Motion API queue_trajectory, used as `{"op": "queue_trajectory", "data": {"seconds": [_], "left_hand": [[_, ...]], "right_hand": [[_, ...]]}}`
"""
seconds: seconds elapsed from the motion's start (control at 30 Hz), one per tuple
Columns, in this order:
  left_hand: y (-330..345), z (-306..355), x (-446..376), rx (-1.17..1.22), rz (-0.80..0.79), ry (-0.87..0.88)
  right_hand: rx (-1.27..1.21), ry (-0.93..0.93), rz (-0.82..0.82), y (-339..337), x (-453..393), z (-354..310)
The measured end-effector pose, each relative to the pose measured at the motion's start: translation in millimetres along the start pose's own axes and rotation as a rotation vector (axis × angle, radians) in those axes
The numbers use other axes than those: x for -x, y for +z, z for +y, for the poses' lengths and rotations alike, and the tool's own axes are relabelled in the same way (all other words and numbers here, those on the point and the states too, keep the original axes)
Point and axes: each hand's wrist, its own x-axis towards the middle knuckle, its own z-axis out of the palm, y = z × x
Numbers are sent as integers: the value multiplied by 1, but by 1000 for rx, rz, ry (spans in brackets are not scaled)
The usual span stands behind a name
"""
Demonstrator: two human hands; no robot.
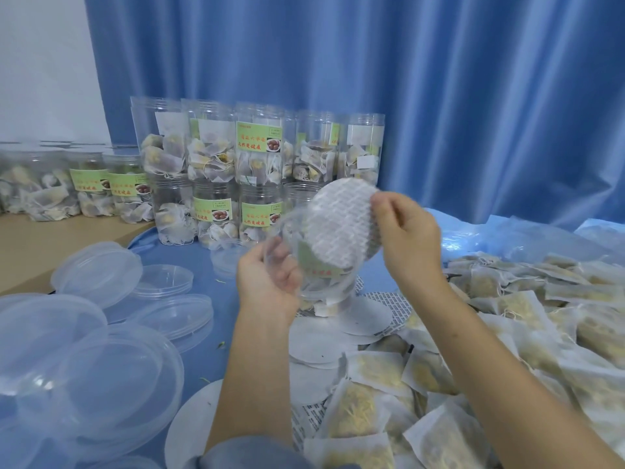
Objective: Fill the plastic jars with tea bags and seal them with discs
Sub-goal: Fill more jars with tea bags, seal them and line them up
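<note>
The left hand (pixel 270 279) grips a filled jar (pixel 304 265) above the table (pixel 209 265), tilted so its mouth points up and right. The right hand (pixel 402 238) pinches a disc (pixel 341 225) by its right edge, held flat against that mouth, so the disc lies just left of the right grip. The disc hides the rim; whether it is seated I cannot tell.

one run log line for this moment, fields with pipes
step: sealing | left hand: holds tilted filled jar | right hand: pinches disc at jar mouth | disc: not seated flat | spare lids: left on table
</note>
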Motion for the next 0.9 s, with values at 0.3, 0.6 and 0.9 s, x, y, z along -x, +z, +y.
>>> {"op": "queue_trajectory", "data": {"seconds": [0.3, 0.6, 0.9], "left_hand": [[-3, -5, -5, -102, 69, 26], [1, -16, -5, -297, -191, 50], [1, -18, 1, -72, -403, -157]], "right_hand": [[-180, -18, -747, 1, 14, -13], [109, 22, -299, 10, 15, -4], [511, -466, -534, 6, 18, -16]]}}
